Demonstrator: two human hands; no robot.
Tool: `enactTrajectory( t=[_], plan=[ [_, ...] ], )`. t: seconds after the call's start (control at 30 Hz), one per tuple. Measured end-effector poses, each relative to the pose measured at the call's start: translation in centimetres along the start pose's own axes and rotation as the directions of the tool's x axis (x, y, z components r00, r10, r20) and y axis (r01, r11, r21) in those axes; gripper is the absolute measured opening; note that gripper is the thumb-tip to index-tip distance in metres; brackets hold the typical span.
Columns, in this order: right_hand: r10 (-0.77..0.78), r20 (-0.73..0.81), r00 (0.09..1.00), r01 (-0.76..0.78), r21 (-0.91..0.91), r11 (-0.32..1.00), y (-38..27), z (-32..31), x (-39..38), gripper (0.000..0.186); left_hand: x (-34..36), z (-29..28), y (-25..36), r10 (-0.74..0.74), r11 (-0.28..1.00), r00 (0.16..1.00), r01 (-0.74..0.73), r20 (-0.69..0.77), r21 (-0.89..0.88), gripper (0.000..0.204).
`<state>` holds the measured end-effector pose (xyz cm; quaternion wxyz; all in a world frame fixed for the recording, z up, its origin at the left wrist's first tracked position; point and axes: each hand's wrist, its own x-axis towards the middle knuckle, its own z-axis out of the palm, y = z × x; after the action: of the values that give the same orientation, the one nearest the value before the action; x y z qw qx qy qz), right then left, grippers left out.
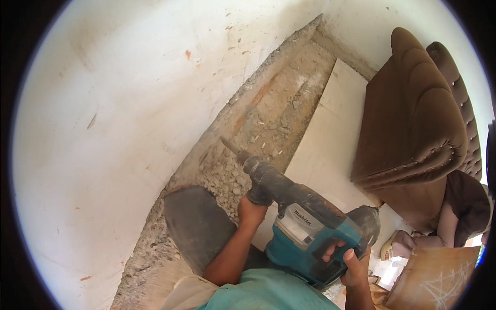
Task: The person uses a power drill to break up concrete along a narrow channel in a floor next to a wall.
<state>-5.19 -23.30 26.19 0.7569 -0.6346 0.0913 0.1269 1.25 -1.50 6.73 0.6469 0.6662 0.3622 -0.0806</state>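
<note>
A teal and black demolition hammer [305,222] lies across my front, its nose toward the wall on the left. Its chisel bit [229,145] points up and left at the broken base of the wall. Just behind the bit, my left hand [251,211] is wrapped round the side handle. At the rear, my right hand [354,266] grips the main handle, with fingers showing through the handle opening and the thumb on the near side. Grey rubble [227,178] lies below the bit, beside my dark-clad knee [196,222].
The white wall [119,129] rises on the left, over a dug strip [289,108] with dust and chips. Pale floor tiles [330,134] border the strip. A brown upholstered sofa [408,119] stands at the right, near a person's leg [447,227] and a wooden board [434,274].
</note>
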Motion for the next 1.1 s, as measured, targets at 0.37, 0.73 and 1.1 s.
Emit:
enactTrajectory(
  t=[0.37,0.73,1.1],
  plan=[
    [0.072,0.048,0.996,-0.059,-0.235,0.97,-1.5,2.1,0.2,0.05,0.9,-0.4,-0.4,0.136,0.988,0.99,-0.138,-0.029,-0.074,0.021],
    [0.185,-0.007,0.983,-0.181,-0.259,0.949,-2.5,3.1,2.5,0.047,1.6,-1.0,0.7,0.127,0.985,0.991,-0.129,-0.031,-0.117,0.023],
    [0.205,0.123,0.971,-0.164,-0.284,0.945,-4.3,5.6,3.2,0.039,7.0,-2.2,-10.5,-0.002,0.88,0.991,-0.063,-0.136,-0.471,0.021]
  ],
)
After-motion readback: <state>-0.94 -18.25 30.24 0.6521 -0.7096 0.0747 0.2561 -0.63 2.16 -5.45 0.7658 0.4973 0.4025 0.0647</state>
